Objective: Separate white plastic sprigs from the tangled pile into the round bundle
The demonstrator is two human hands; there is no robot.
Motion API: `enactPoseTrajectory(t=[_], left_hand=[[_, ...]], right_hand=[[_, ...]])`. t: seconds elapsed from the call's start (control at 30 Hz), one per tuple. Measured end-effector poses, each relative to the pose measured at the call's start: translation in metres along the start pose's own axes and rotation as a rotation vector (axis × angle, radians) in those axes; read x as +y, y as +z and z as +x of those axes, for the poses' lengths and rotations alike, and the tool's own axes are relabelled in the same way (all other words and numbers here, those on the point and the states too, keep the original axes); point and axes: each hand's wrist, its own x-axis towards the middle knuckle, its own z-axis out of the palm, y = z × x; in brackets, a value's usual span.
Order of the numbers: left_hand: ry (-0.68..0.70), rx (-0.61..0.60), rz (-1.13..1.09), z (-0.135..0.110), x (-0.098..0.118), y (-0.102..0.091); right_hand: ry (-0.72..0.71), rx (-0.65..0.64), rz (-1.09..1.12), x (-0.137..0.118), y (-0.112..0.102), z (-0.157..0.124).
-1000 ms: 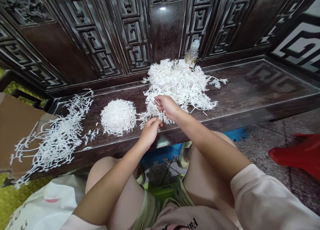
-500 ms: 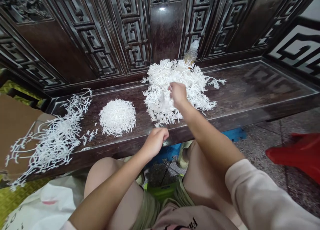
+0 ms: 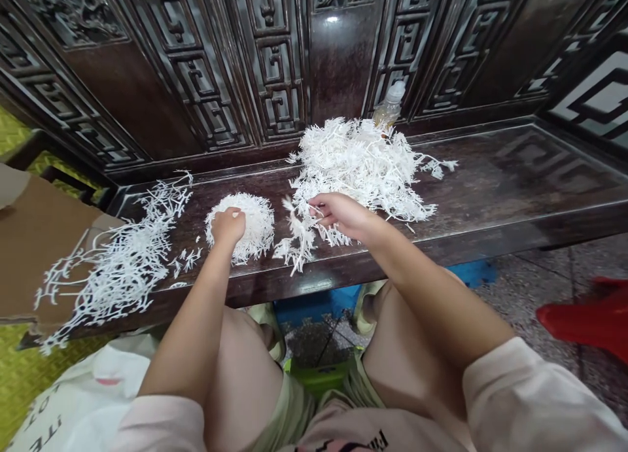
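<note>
A round, dense mound of white branched strands (image 3: 255, 228) lies on the dark wooden bench top (image 3: 490, 190). My left hand (image 3: 228, 226) rests on top of it, with the fingers curled down and partly hidden. My right hand (image 3: 341, 215) is at the front edge of a large loose pile of the same strands (image 3: 363, 164), its fingertips pinching some. A small loose tuft (image 3: 297, 239) lies between both hands, and its strands reach toward my right fingers. A wide spread of strands (image 3: 120, 262) lies further left.
Carved dark wood panels (image 3: 275, 66) rise behind the bench, with a plastic bottle (image 3: 388, 106) standing behind the large pile. A brown cardboard sheet (image 3: 44, 243) lies at the left end. Below are my knees, a white plastic bag (image 3: 88, 393) and a red stool (image 3: 583, 314).
My left hand has moved up and left from the bench's front edge onto the round mound. My right hand has come down from the large pile's middle to its front edge, and a loose tuft now lies apart.
</note>
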Motion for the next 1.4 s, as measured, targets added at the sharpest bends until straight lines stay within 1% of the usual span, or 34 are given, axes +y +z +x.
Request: enactPoseTrajectory(t=[0.07, 0.1, 0.17, 0.27, 0.33, 0.4, 0.43, 0.53, 0.57, 0.6, 0.63, 0.7, 0.77, 0.83, 0.9, 0.97, 1.07, 1.17, 1.3, 1.4], left_hand=[[0.016, 0.035, 0.14, -0.006, 0.003, 0.004], [0.055, 0.048, 0.157, -0.011, 0.007, 0.005], [0.198, -0.016, 0.065, -0.025, 0.021, 0.006], [0.501, -0.175, -0.187, -0.052, 0.046, 0.006], [0.679, -0.236, -0.255, -0.072, 0.059, 0.006], [0.762, -0.27, -0.256, -0.089, 0.067, 0.008], [0.765, -0.264, -0.247, -0.095, 0.069, 0.009], [0.674, -0.184, -0.222, -0.102, 0.066, 0.017], [0.627, -0.18, -0.227, -0.101, 0.063, 0.019], [0.579, -0.213, -0.243, -0.1, 0.061, 0.021], [0.525, -0.279, -0.274, -0.097, 0.059, 0.023], [0.394, -0.45, -0.385, -0.092, 0.056, 0.024], [0.236, -0.579, -0.534, -0.087, 0.055, 0.023], [0.091, -0.649, -0.676, -0.084, 0.056, 0.021], [0.001, -0.708, -0.78, -0.081, 0.056, 0.018], [-0.029, -0.742, -0.846, -0.078, 0.056, 0.014], [-0.043, -0.723, -0.898, -0.074, 0.055, 0.011], [-0.034, -0.714, -0.945, -0.07, 0.054, 0.01], [0.007, -0.774, -1.022, -0.07, 0.056, 0.009], [-0.003, -0.85, -1.058, -0.075, 0.061, 0.005]], right_hand=[[0.014, -0.006, -0.021, 0.0, 0.001, 0.0], [0.02, -0.01, -0.032, 0.001, 0.001, 0.001], [0.027, -0.02, -0.049, 0.002, 0.001, 0.002], [0.017, -0.026, -0.051, 0.004, 0.0, 0.004], [0.0, -0.027, -0.037, 0.004, 0.001, 0.005], [-0.012, -0.003, -0.02, 0.003, 0.001, 0.005], [-0.013, 0.016, -0.013, 0.002, 0.001, 0.004], [-0.008, 0.049, -0.001, -0.001, 0.001, 0.003], [-0.004, 0.045, 0.0, -0.002, 0.0, 0.002], [0.0, 0.036, -0.003, -0.002, 0.0, 0.002], [0.003, 0.032, -0.011, -0.002, 0.0, 0.002], [0.004, 0.031, -0.037, -0.001, -0.002, 0.004], [-0.015, 0.034, -0.055, 0.0, -0.005, 0.007], [-0.043, 0.036, -0.05, 0.001, -0.009, 0.009], [-0.07, 0.046, -0.02, -0.001, -0.015, 0.01], [-0.094, 0.07, 0.03, -0.005, -0.021, 0.009], [-0.141, 0.149, 0.119, -0.014, -0.029, 0.004], [-0.17, 0.202, 0.156, -0.019, -0.034, 0.0], [-0.19, 0.215, 0.148, -0.019, -0.037, 0.002], [-0.231, 0.245, 0.151, -0.017, -0.037, 0.006]])
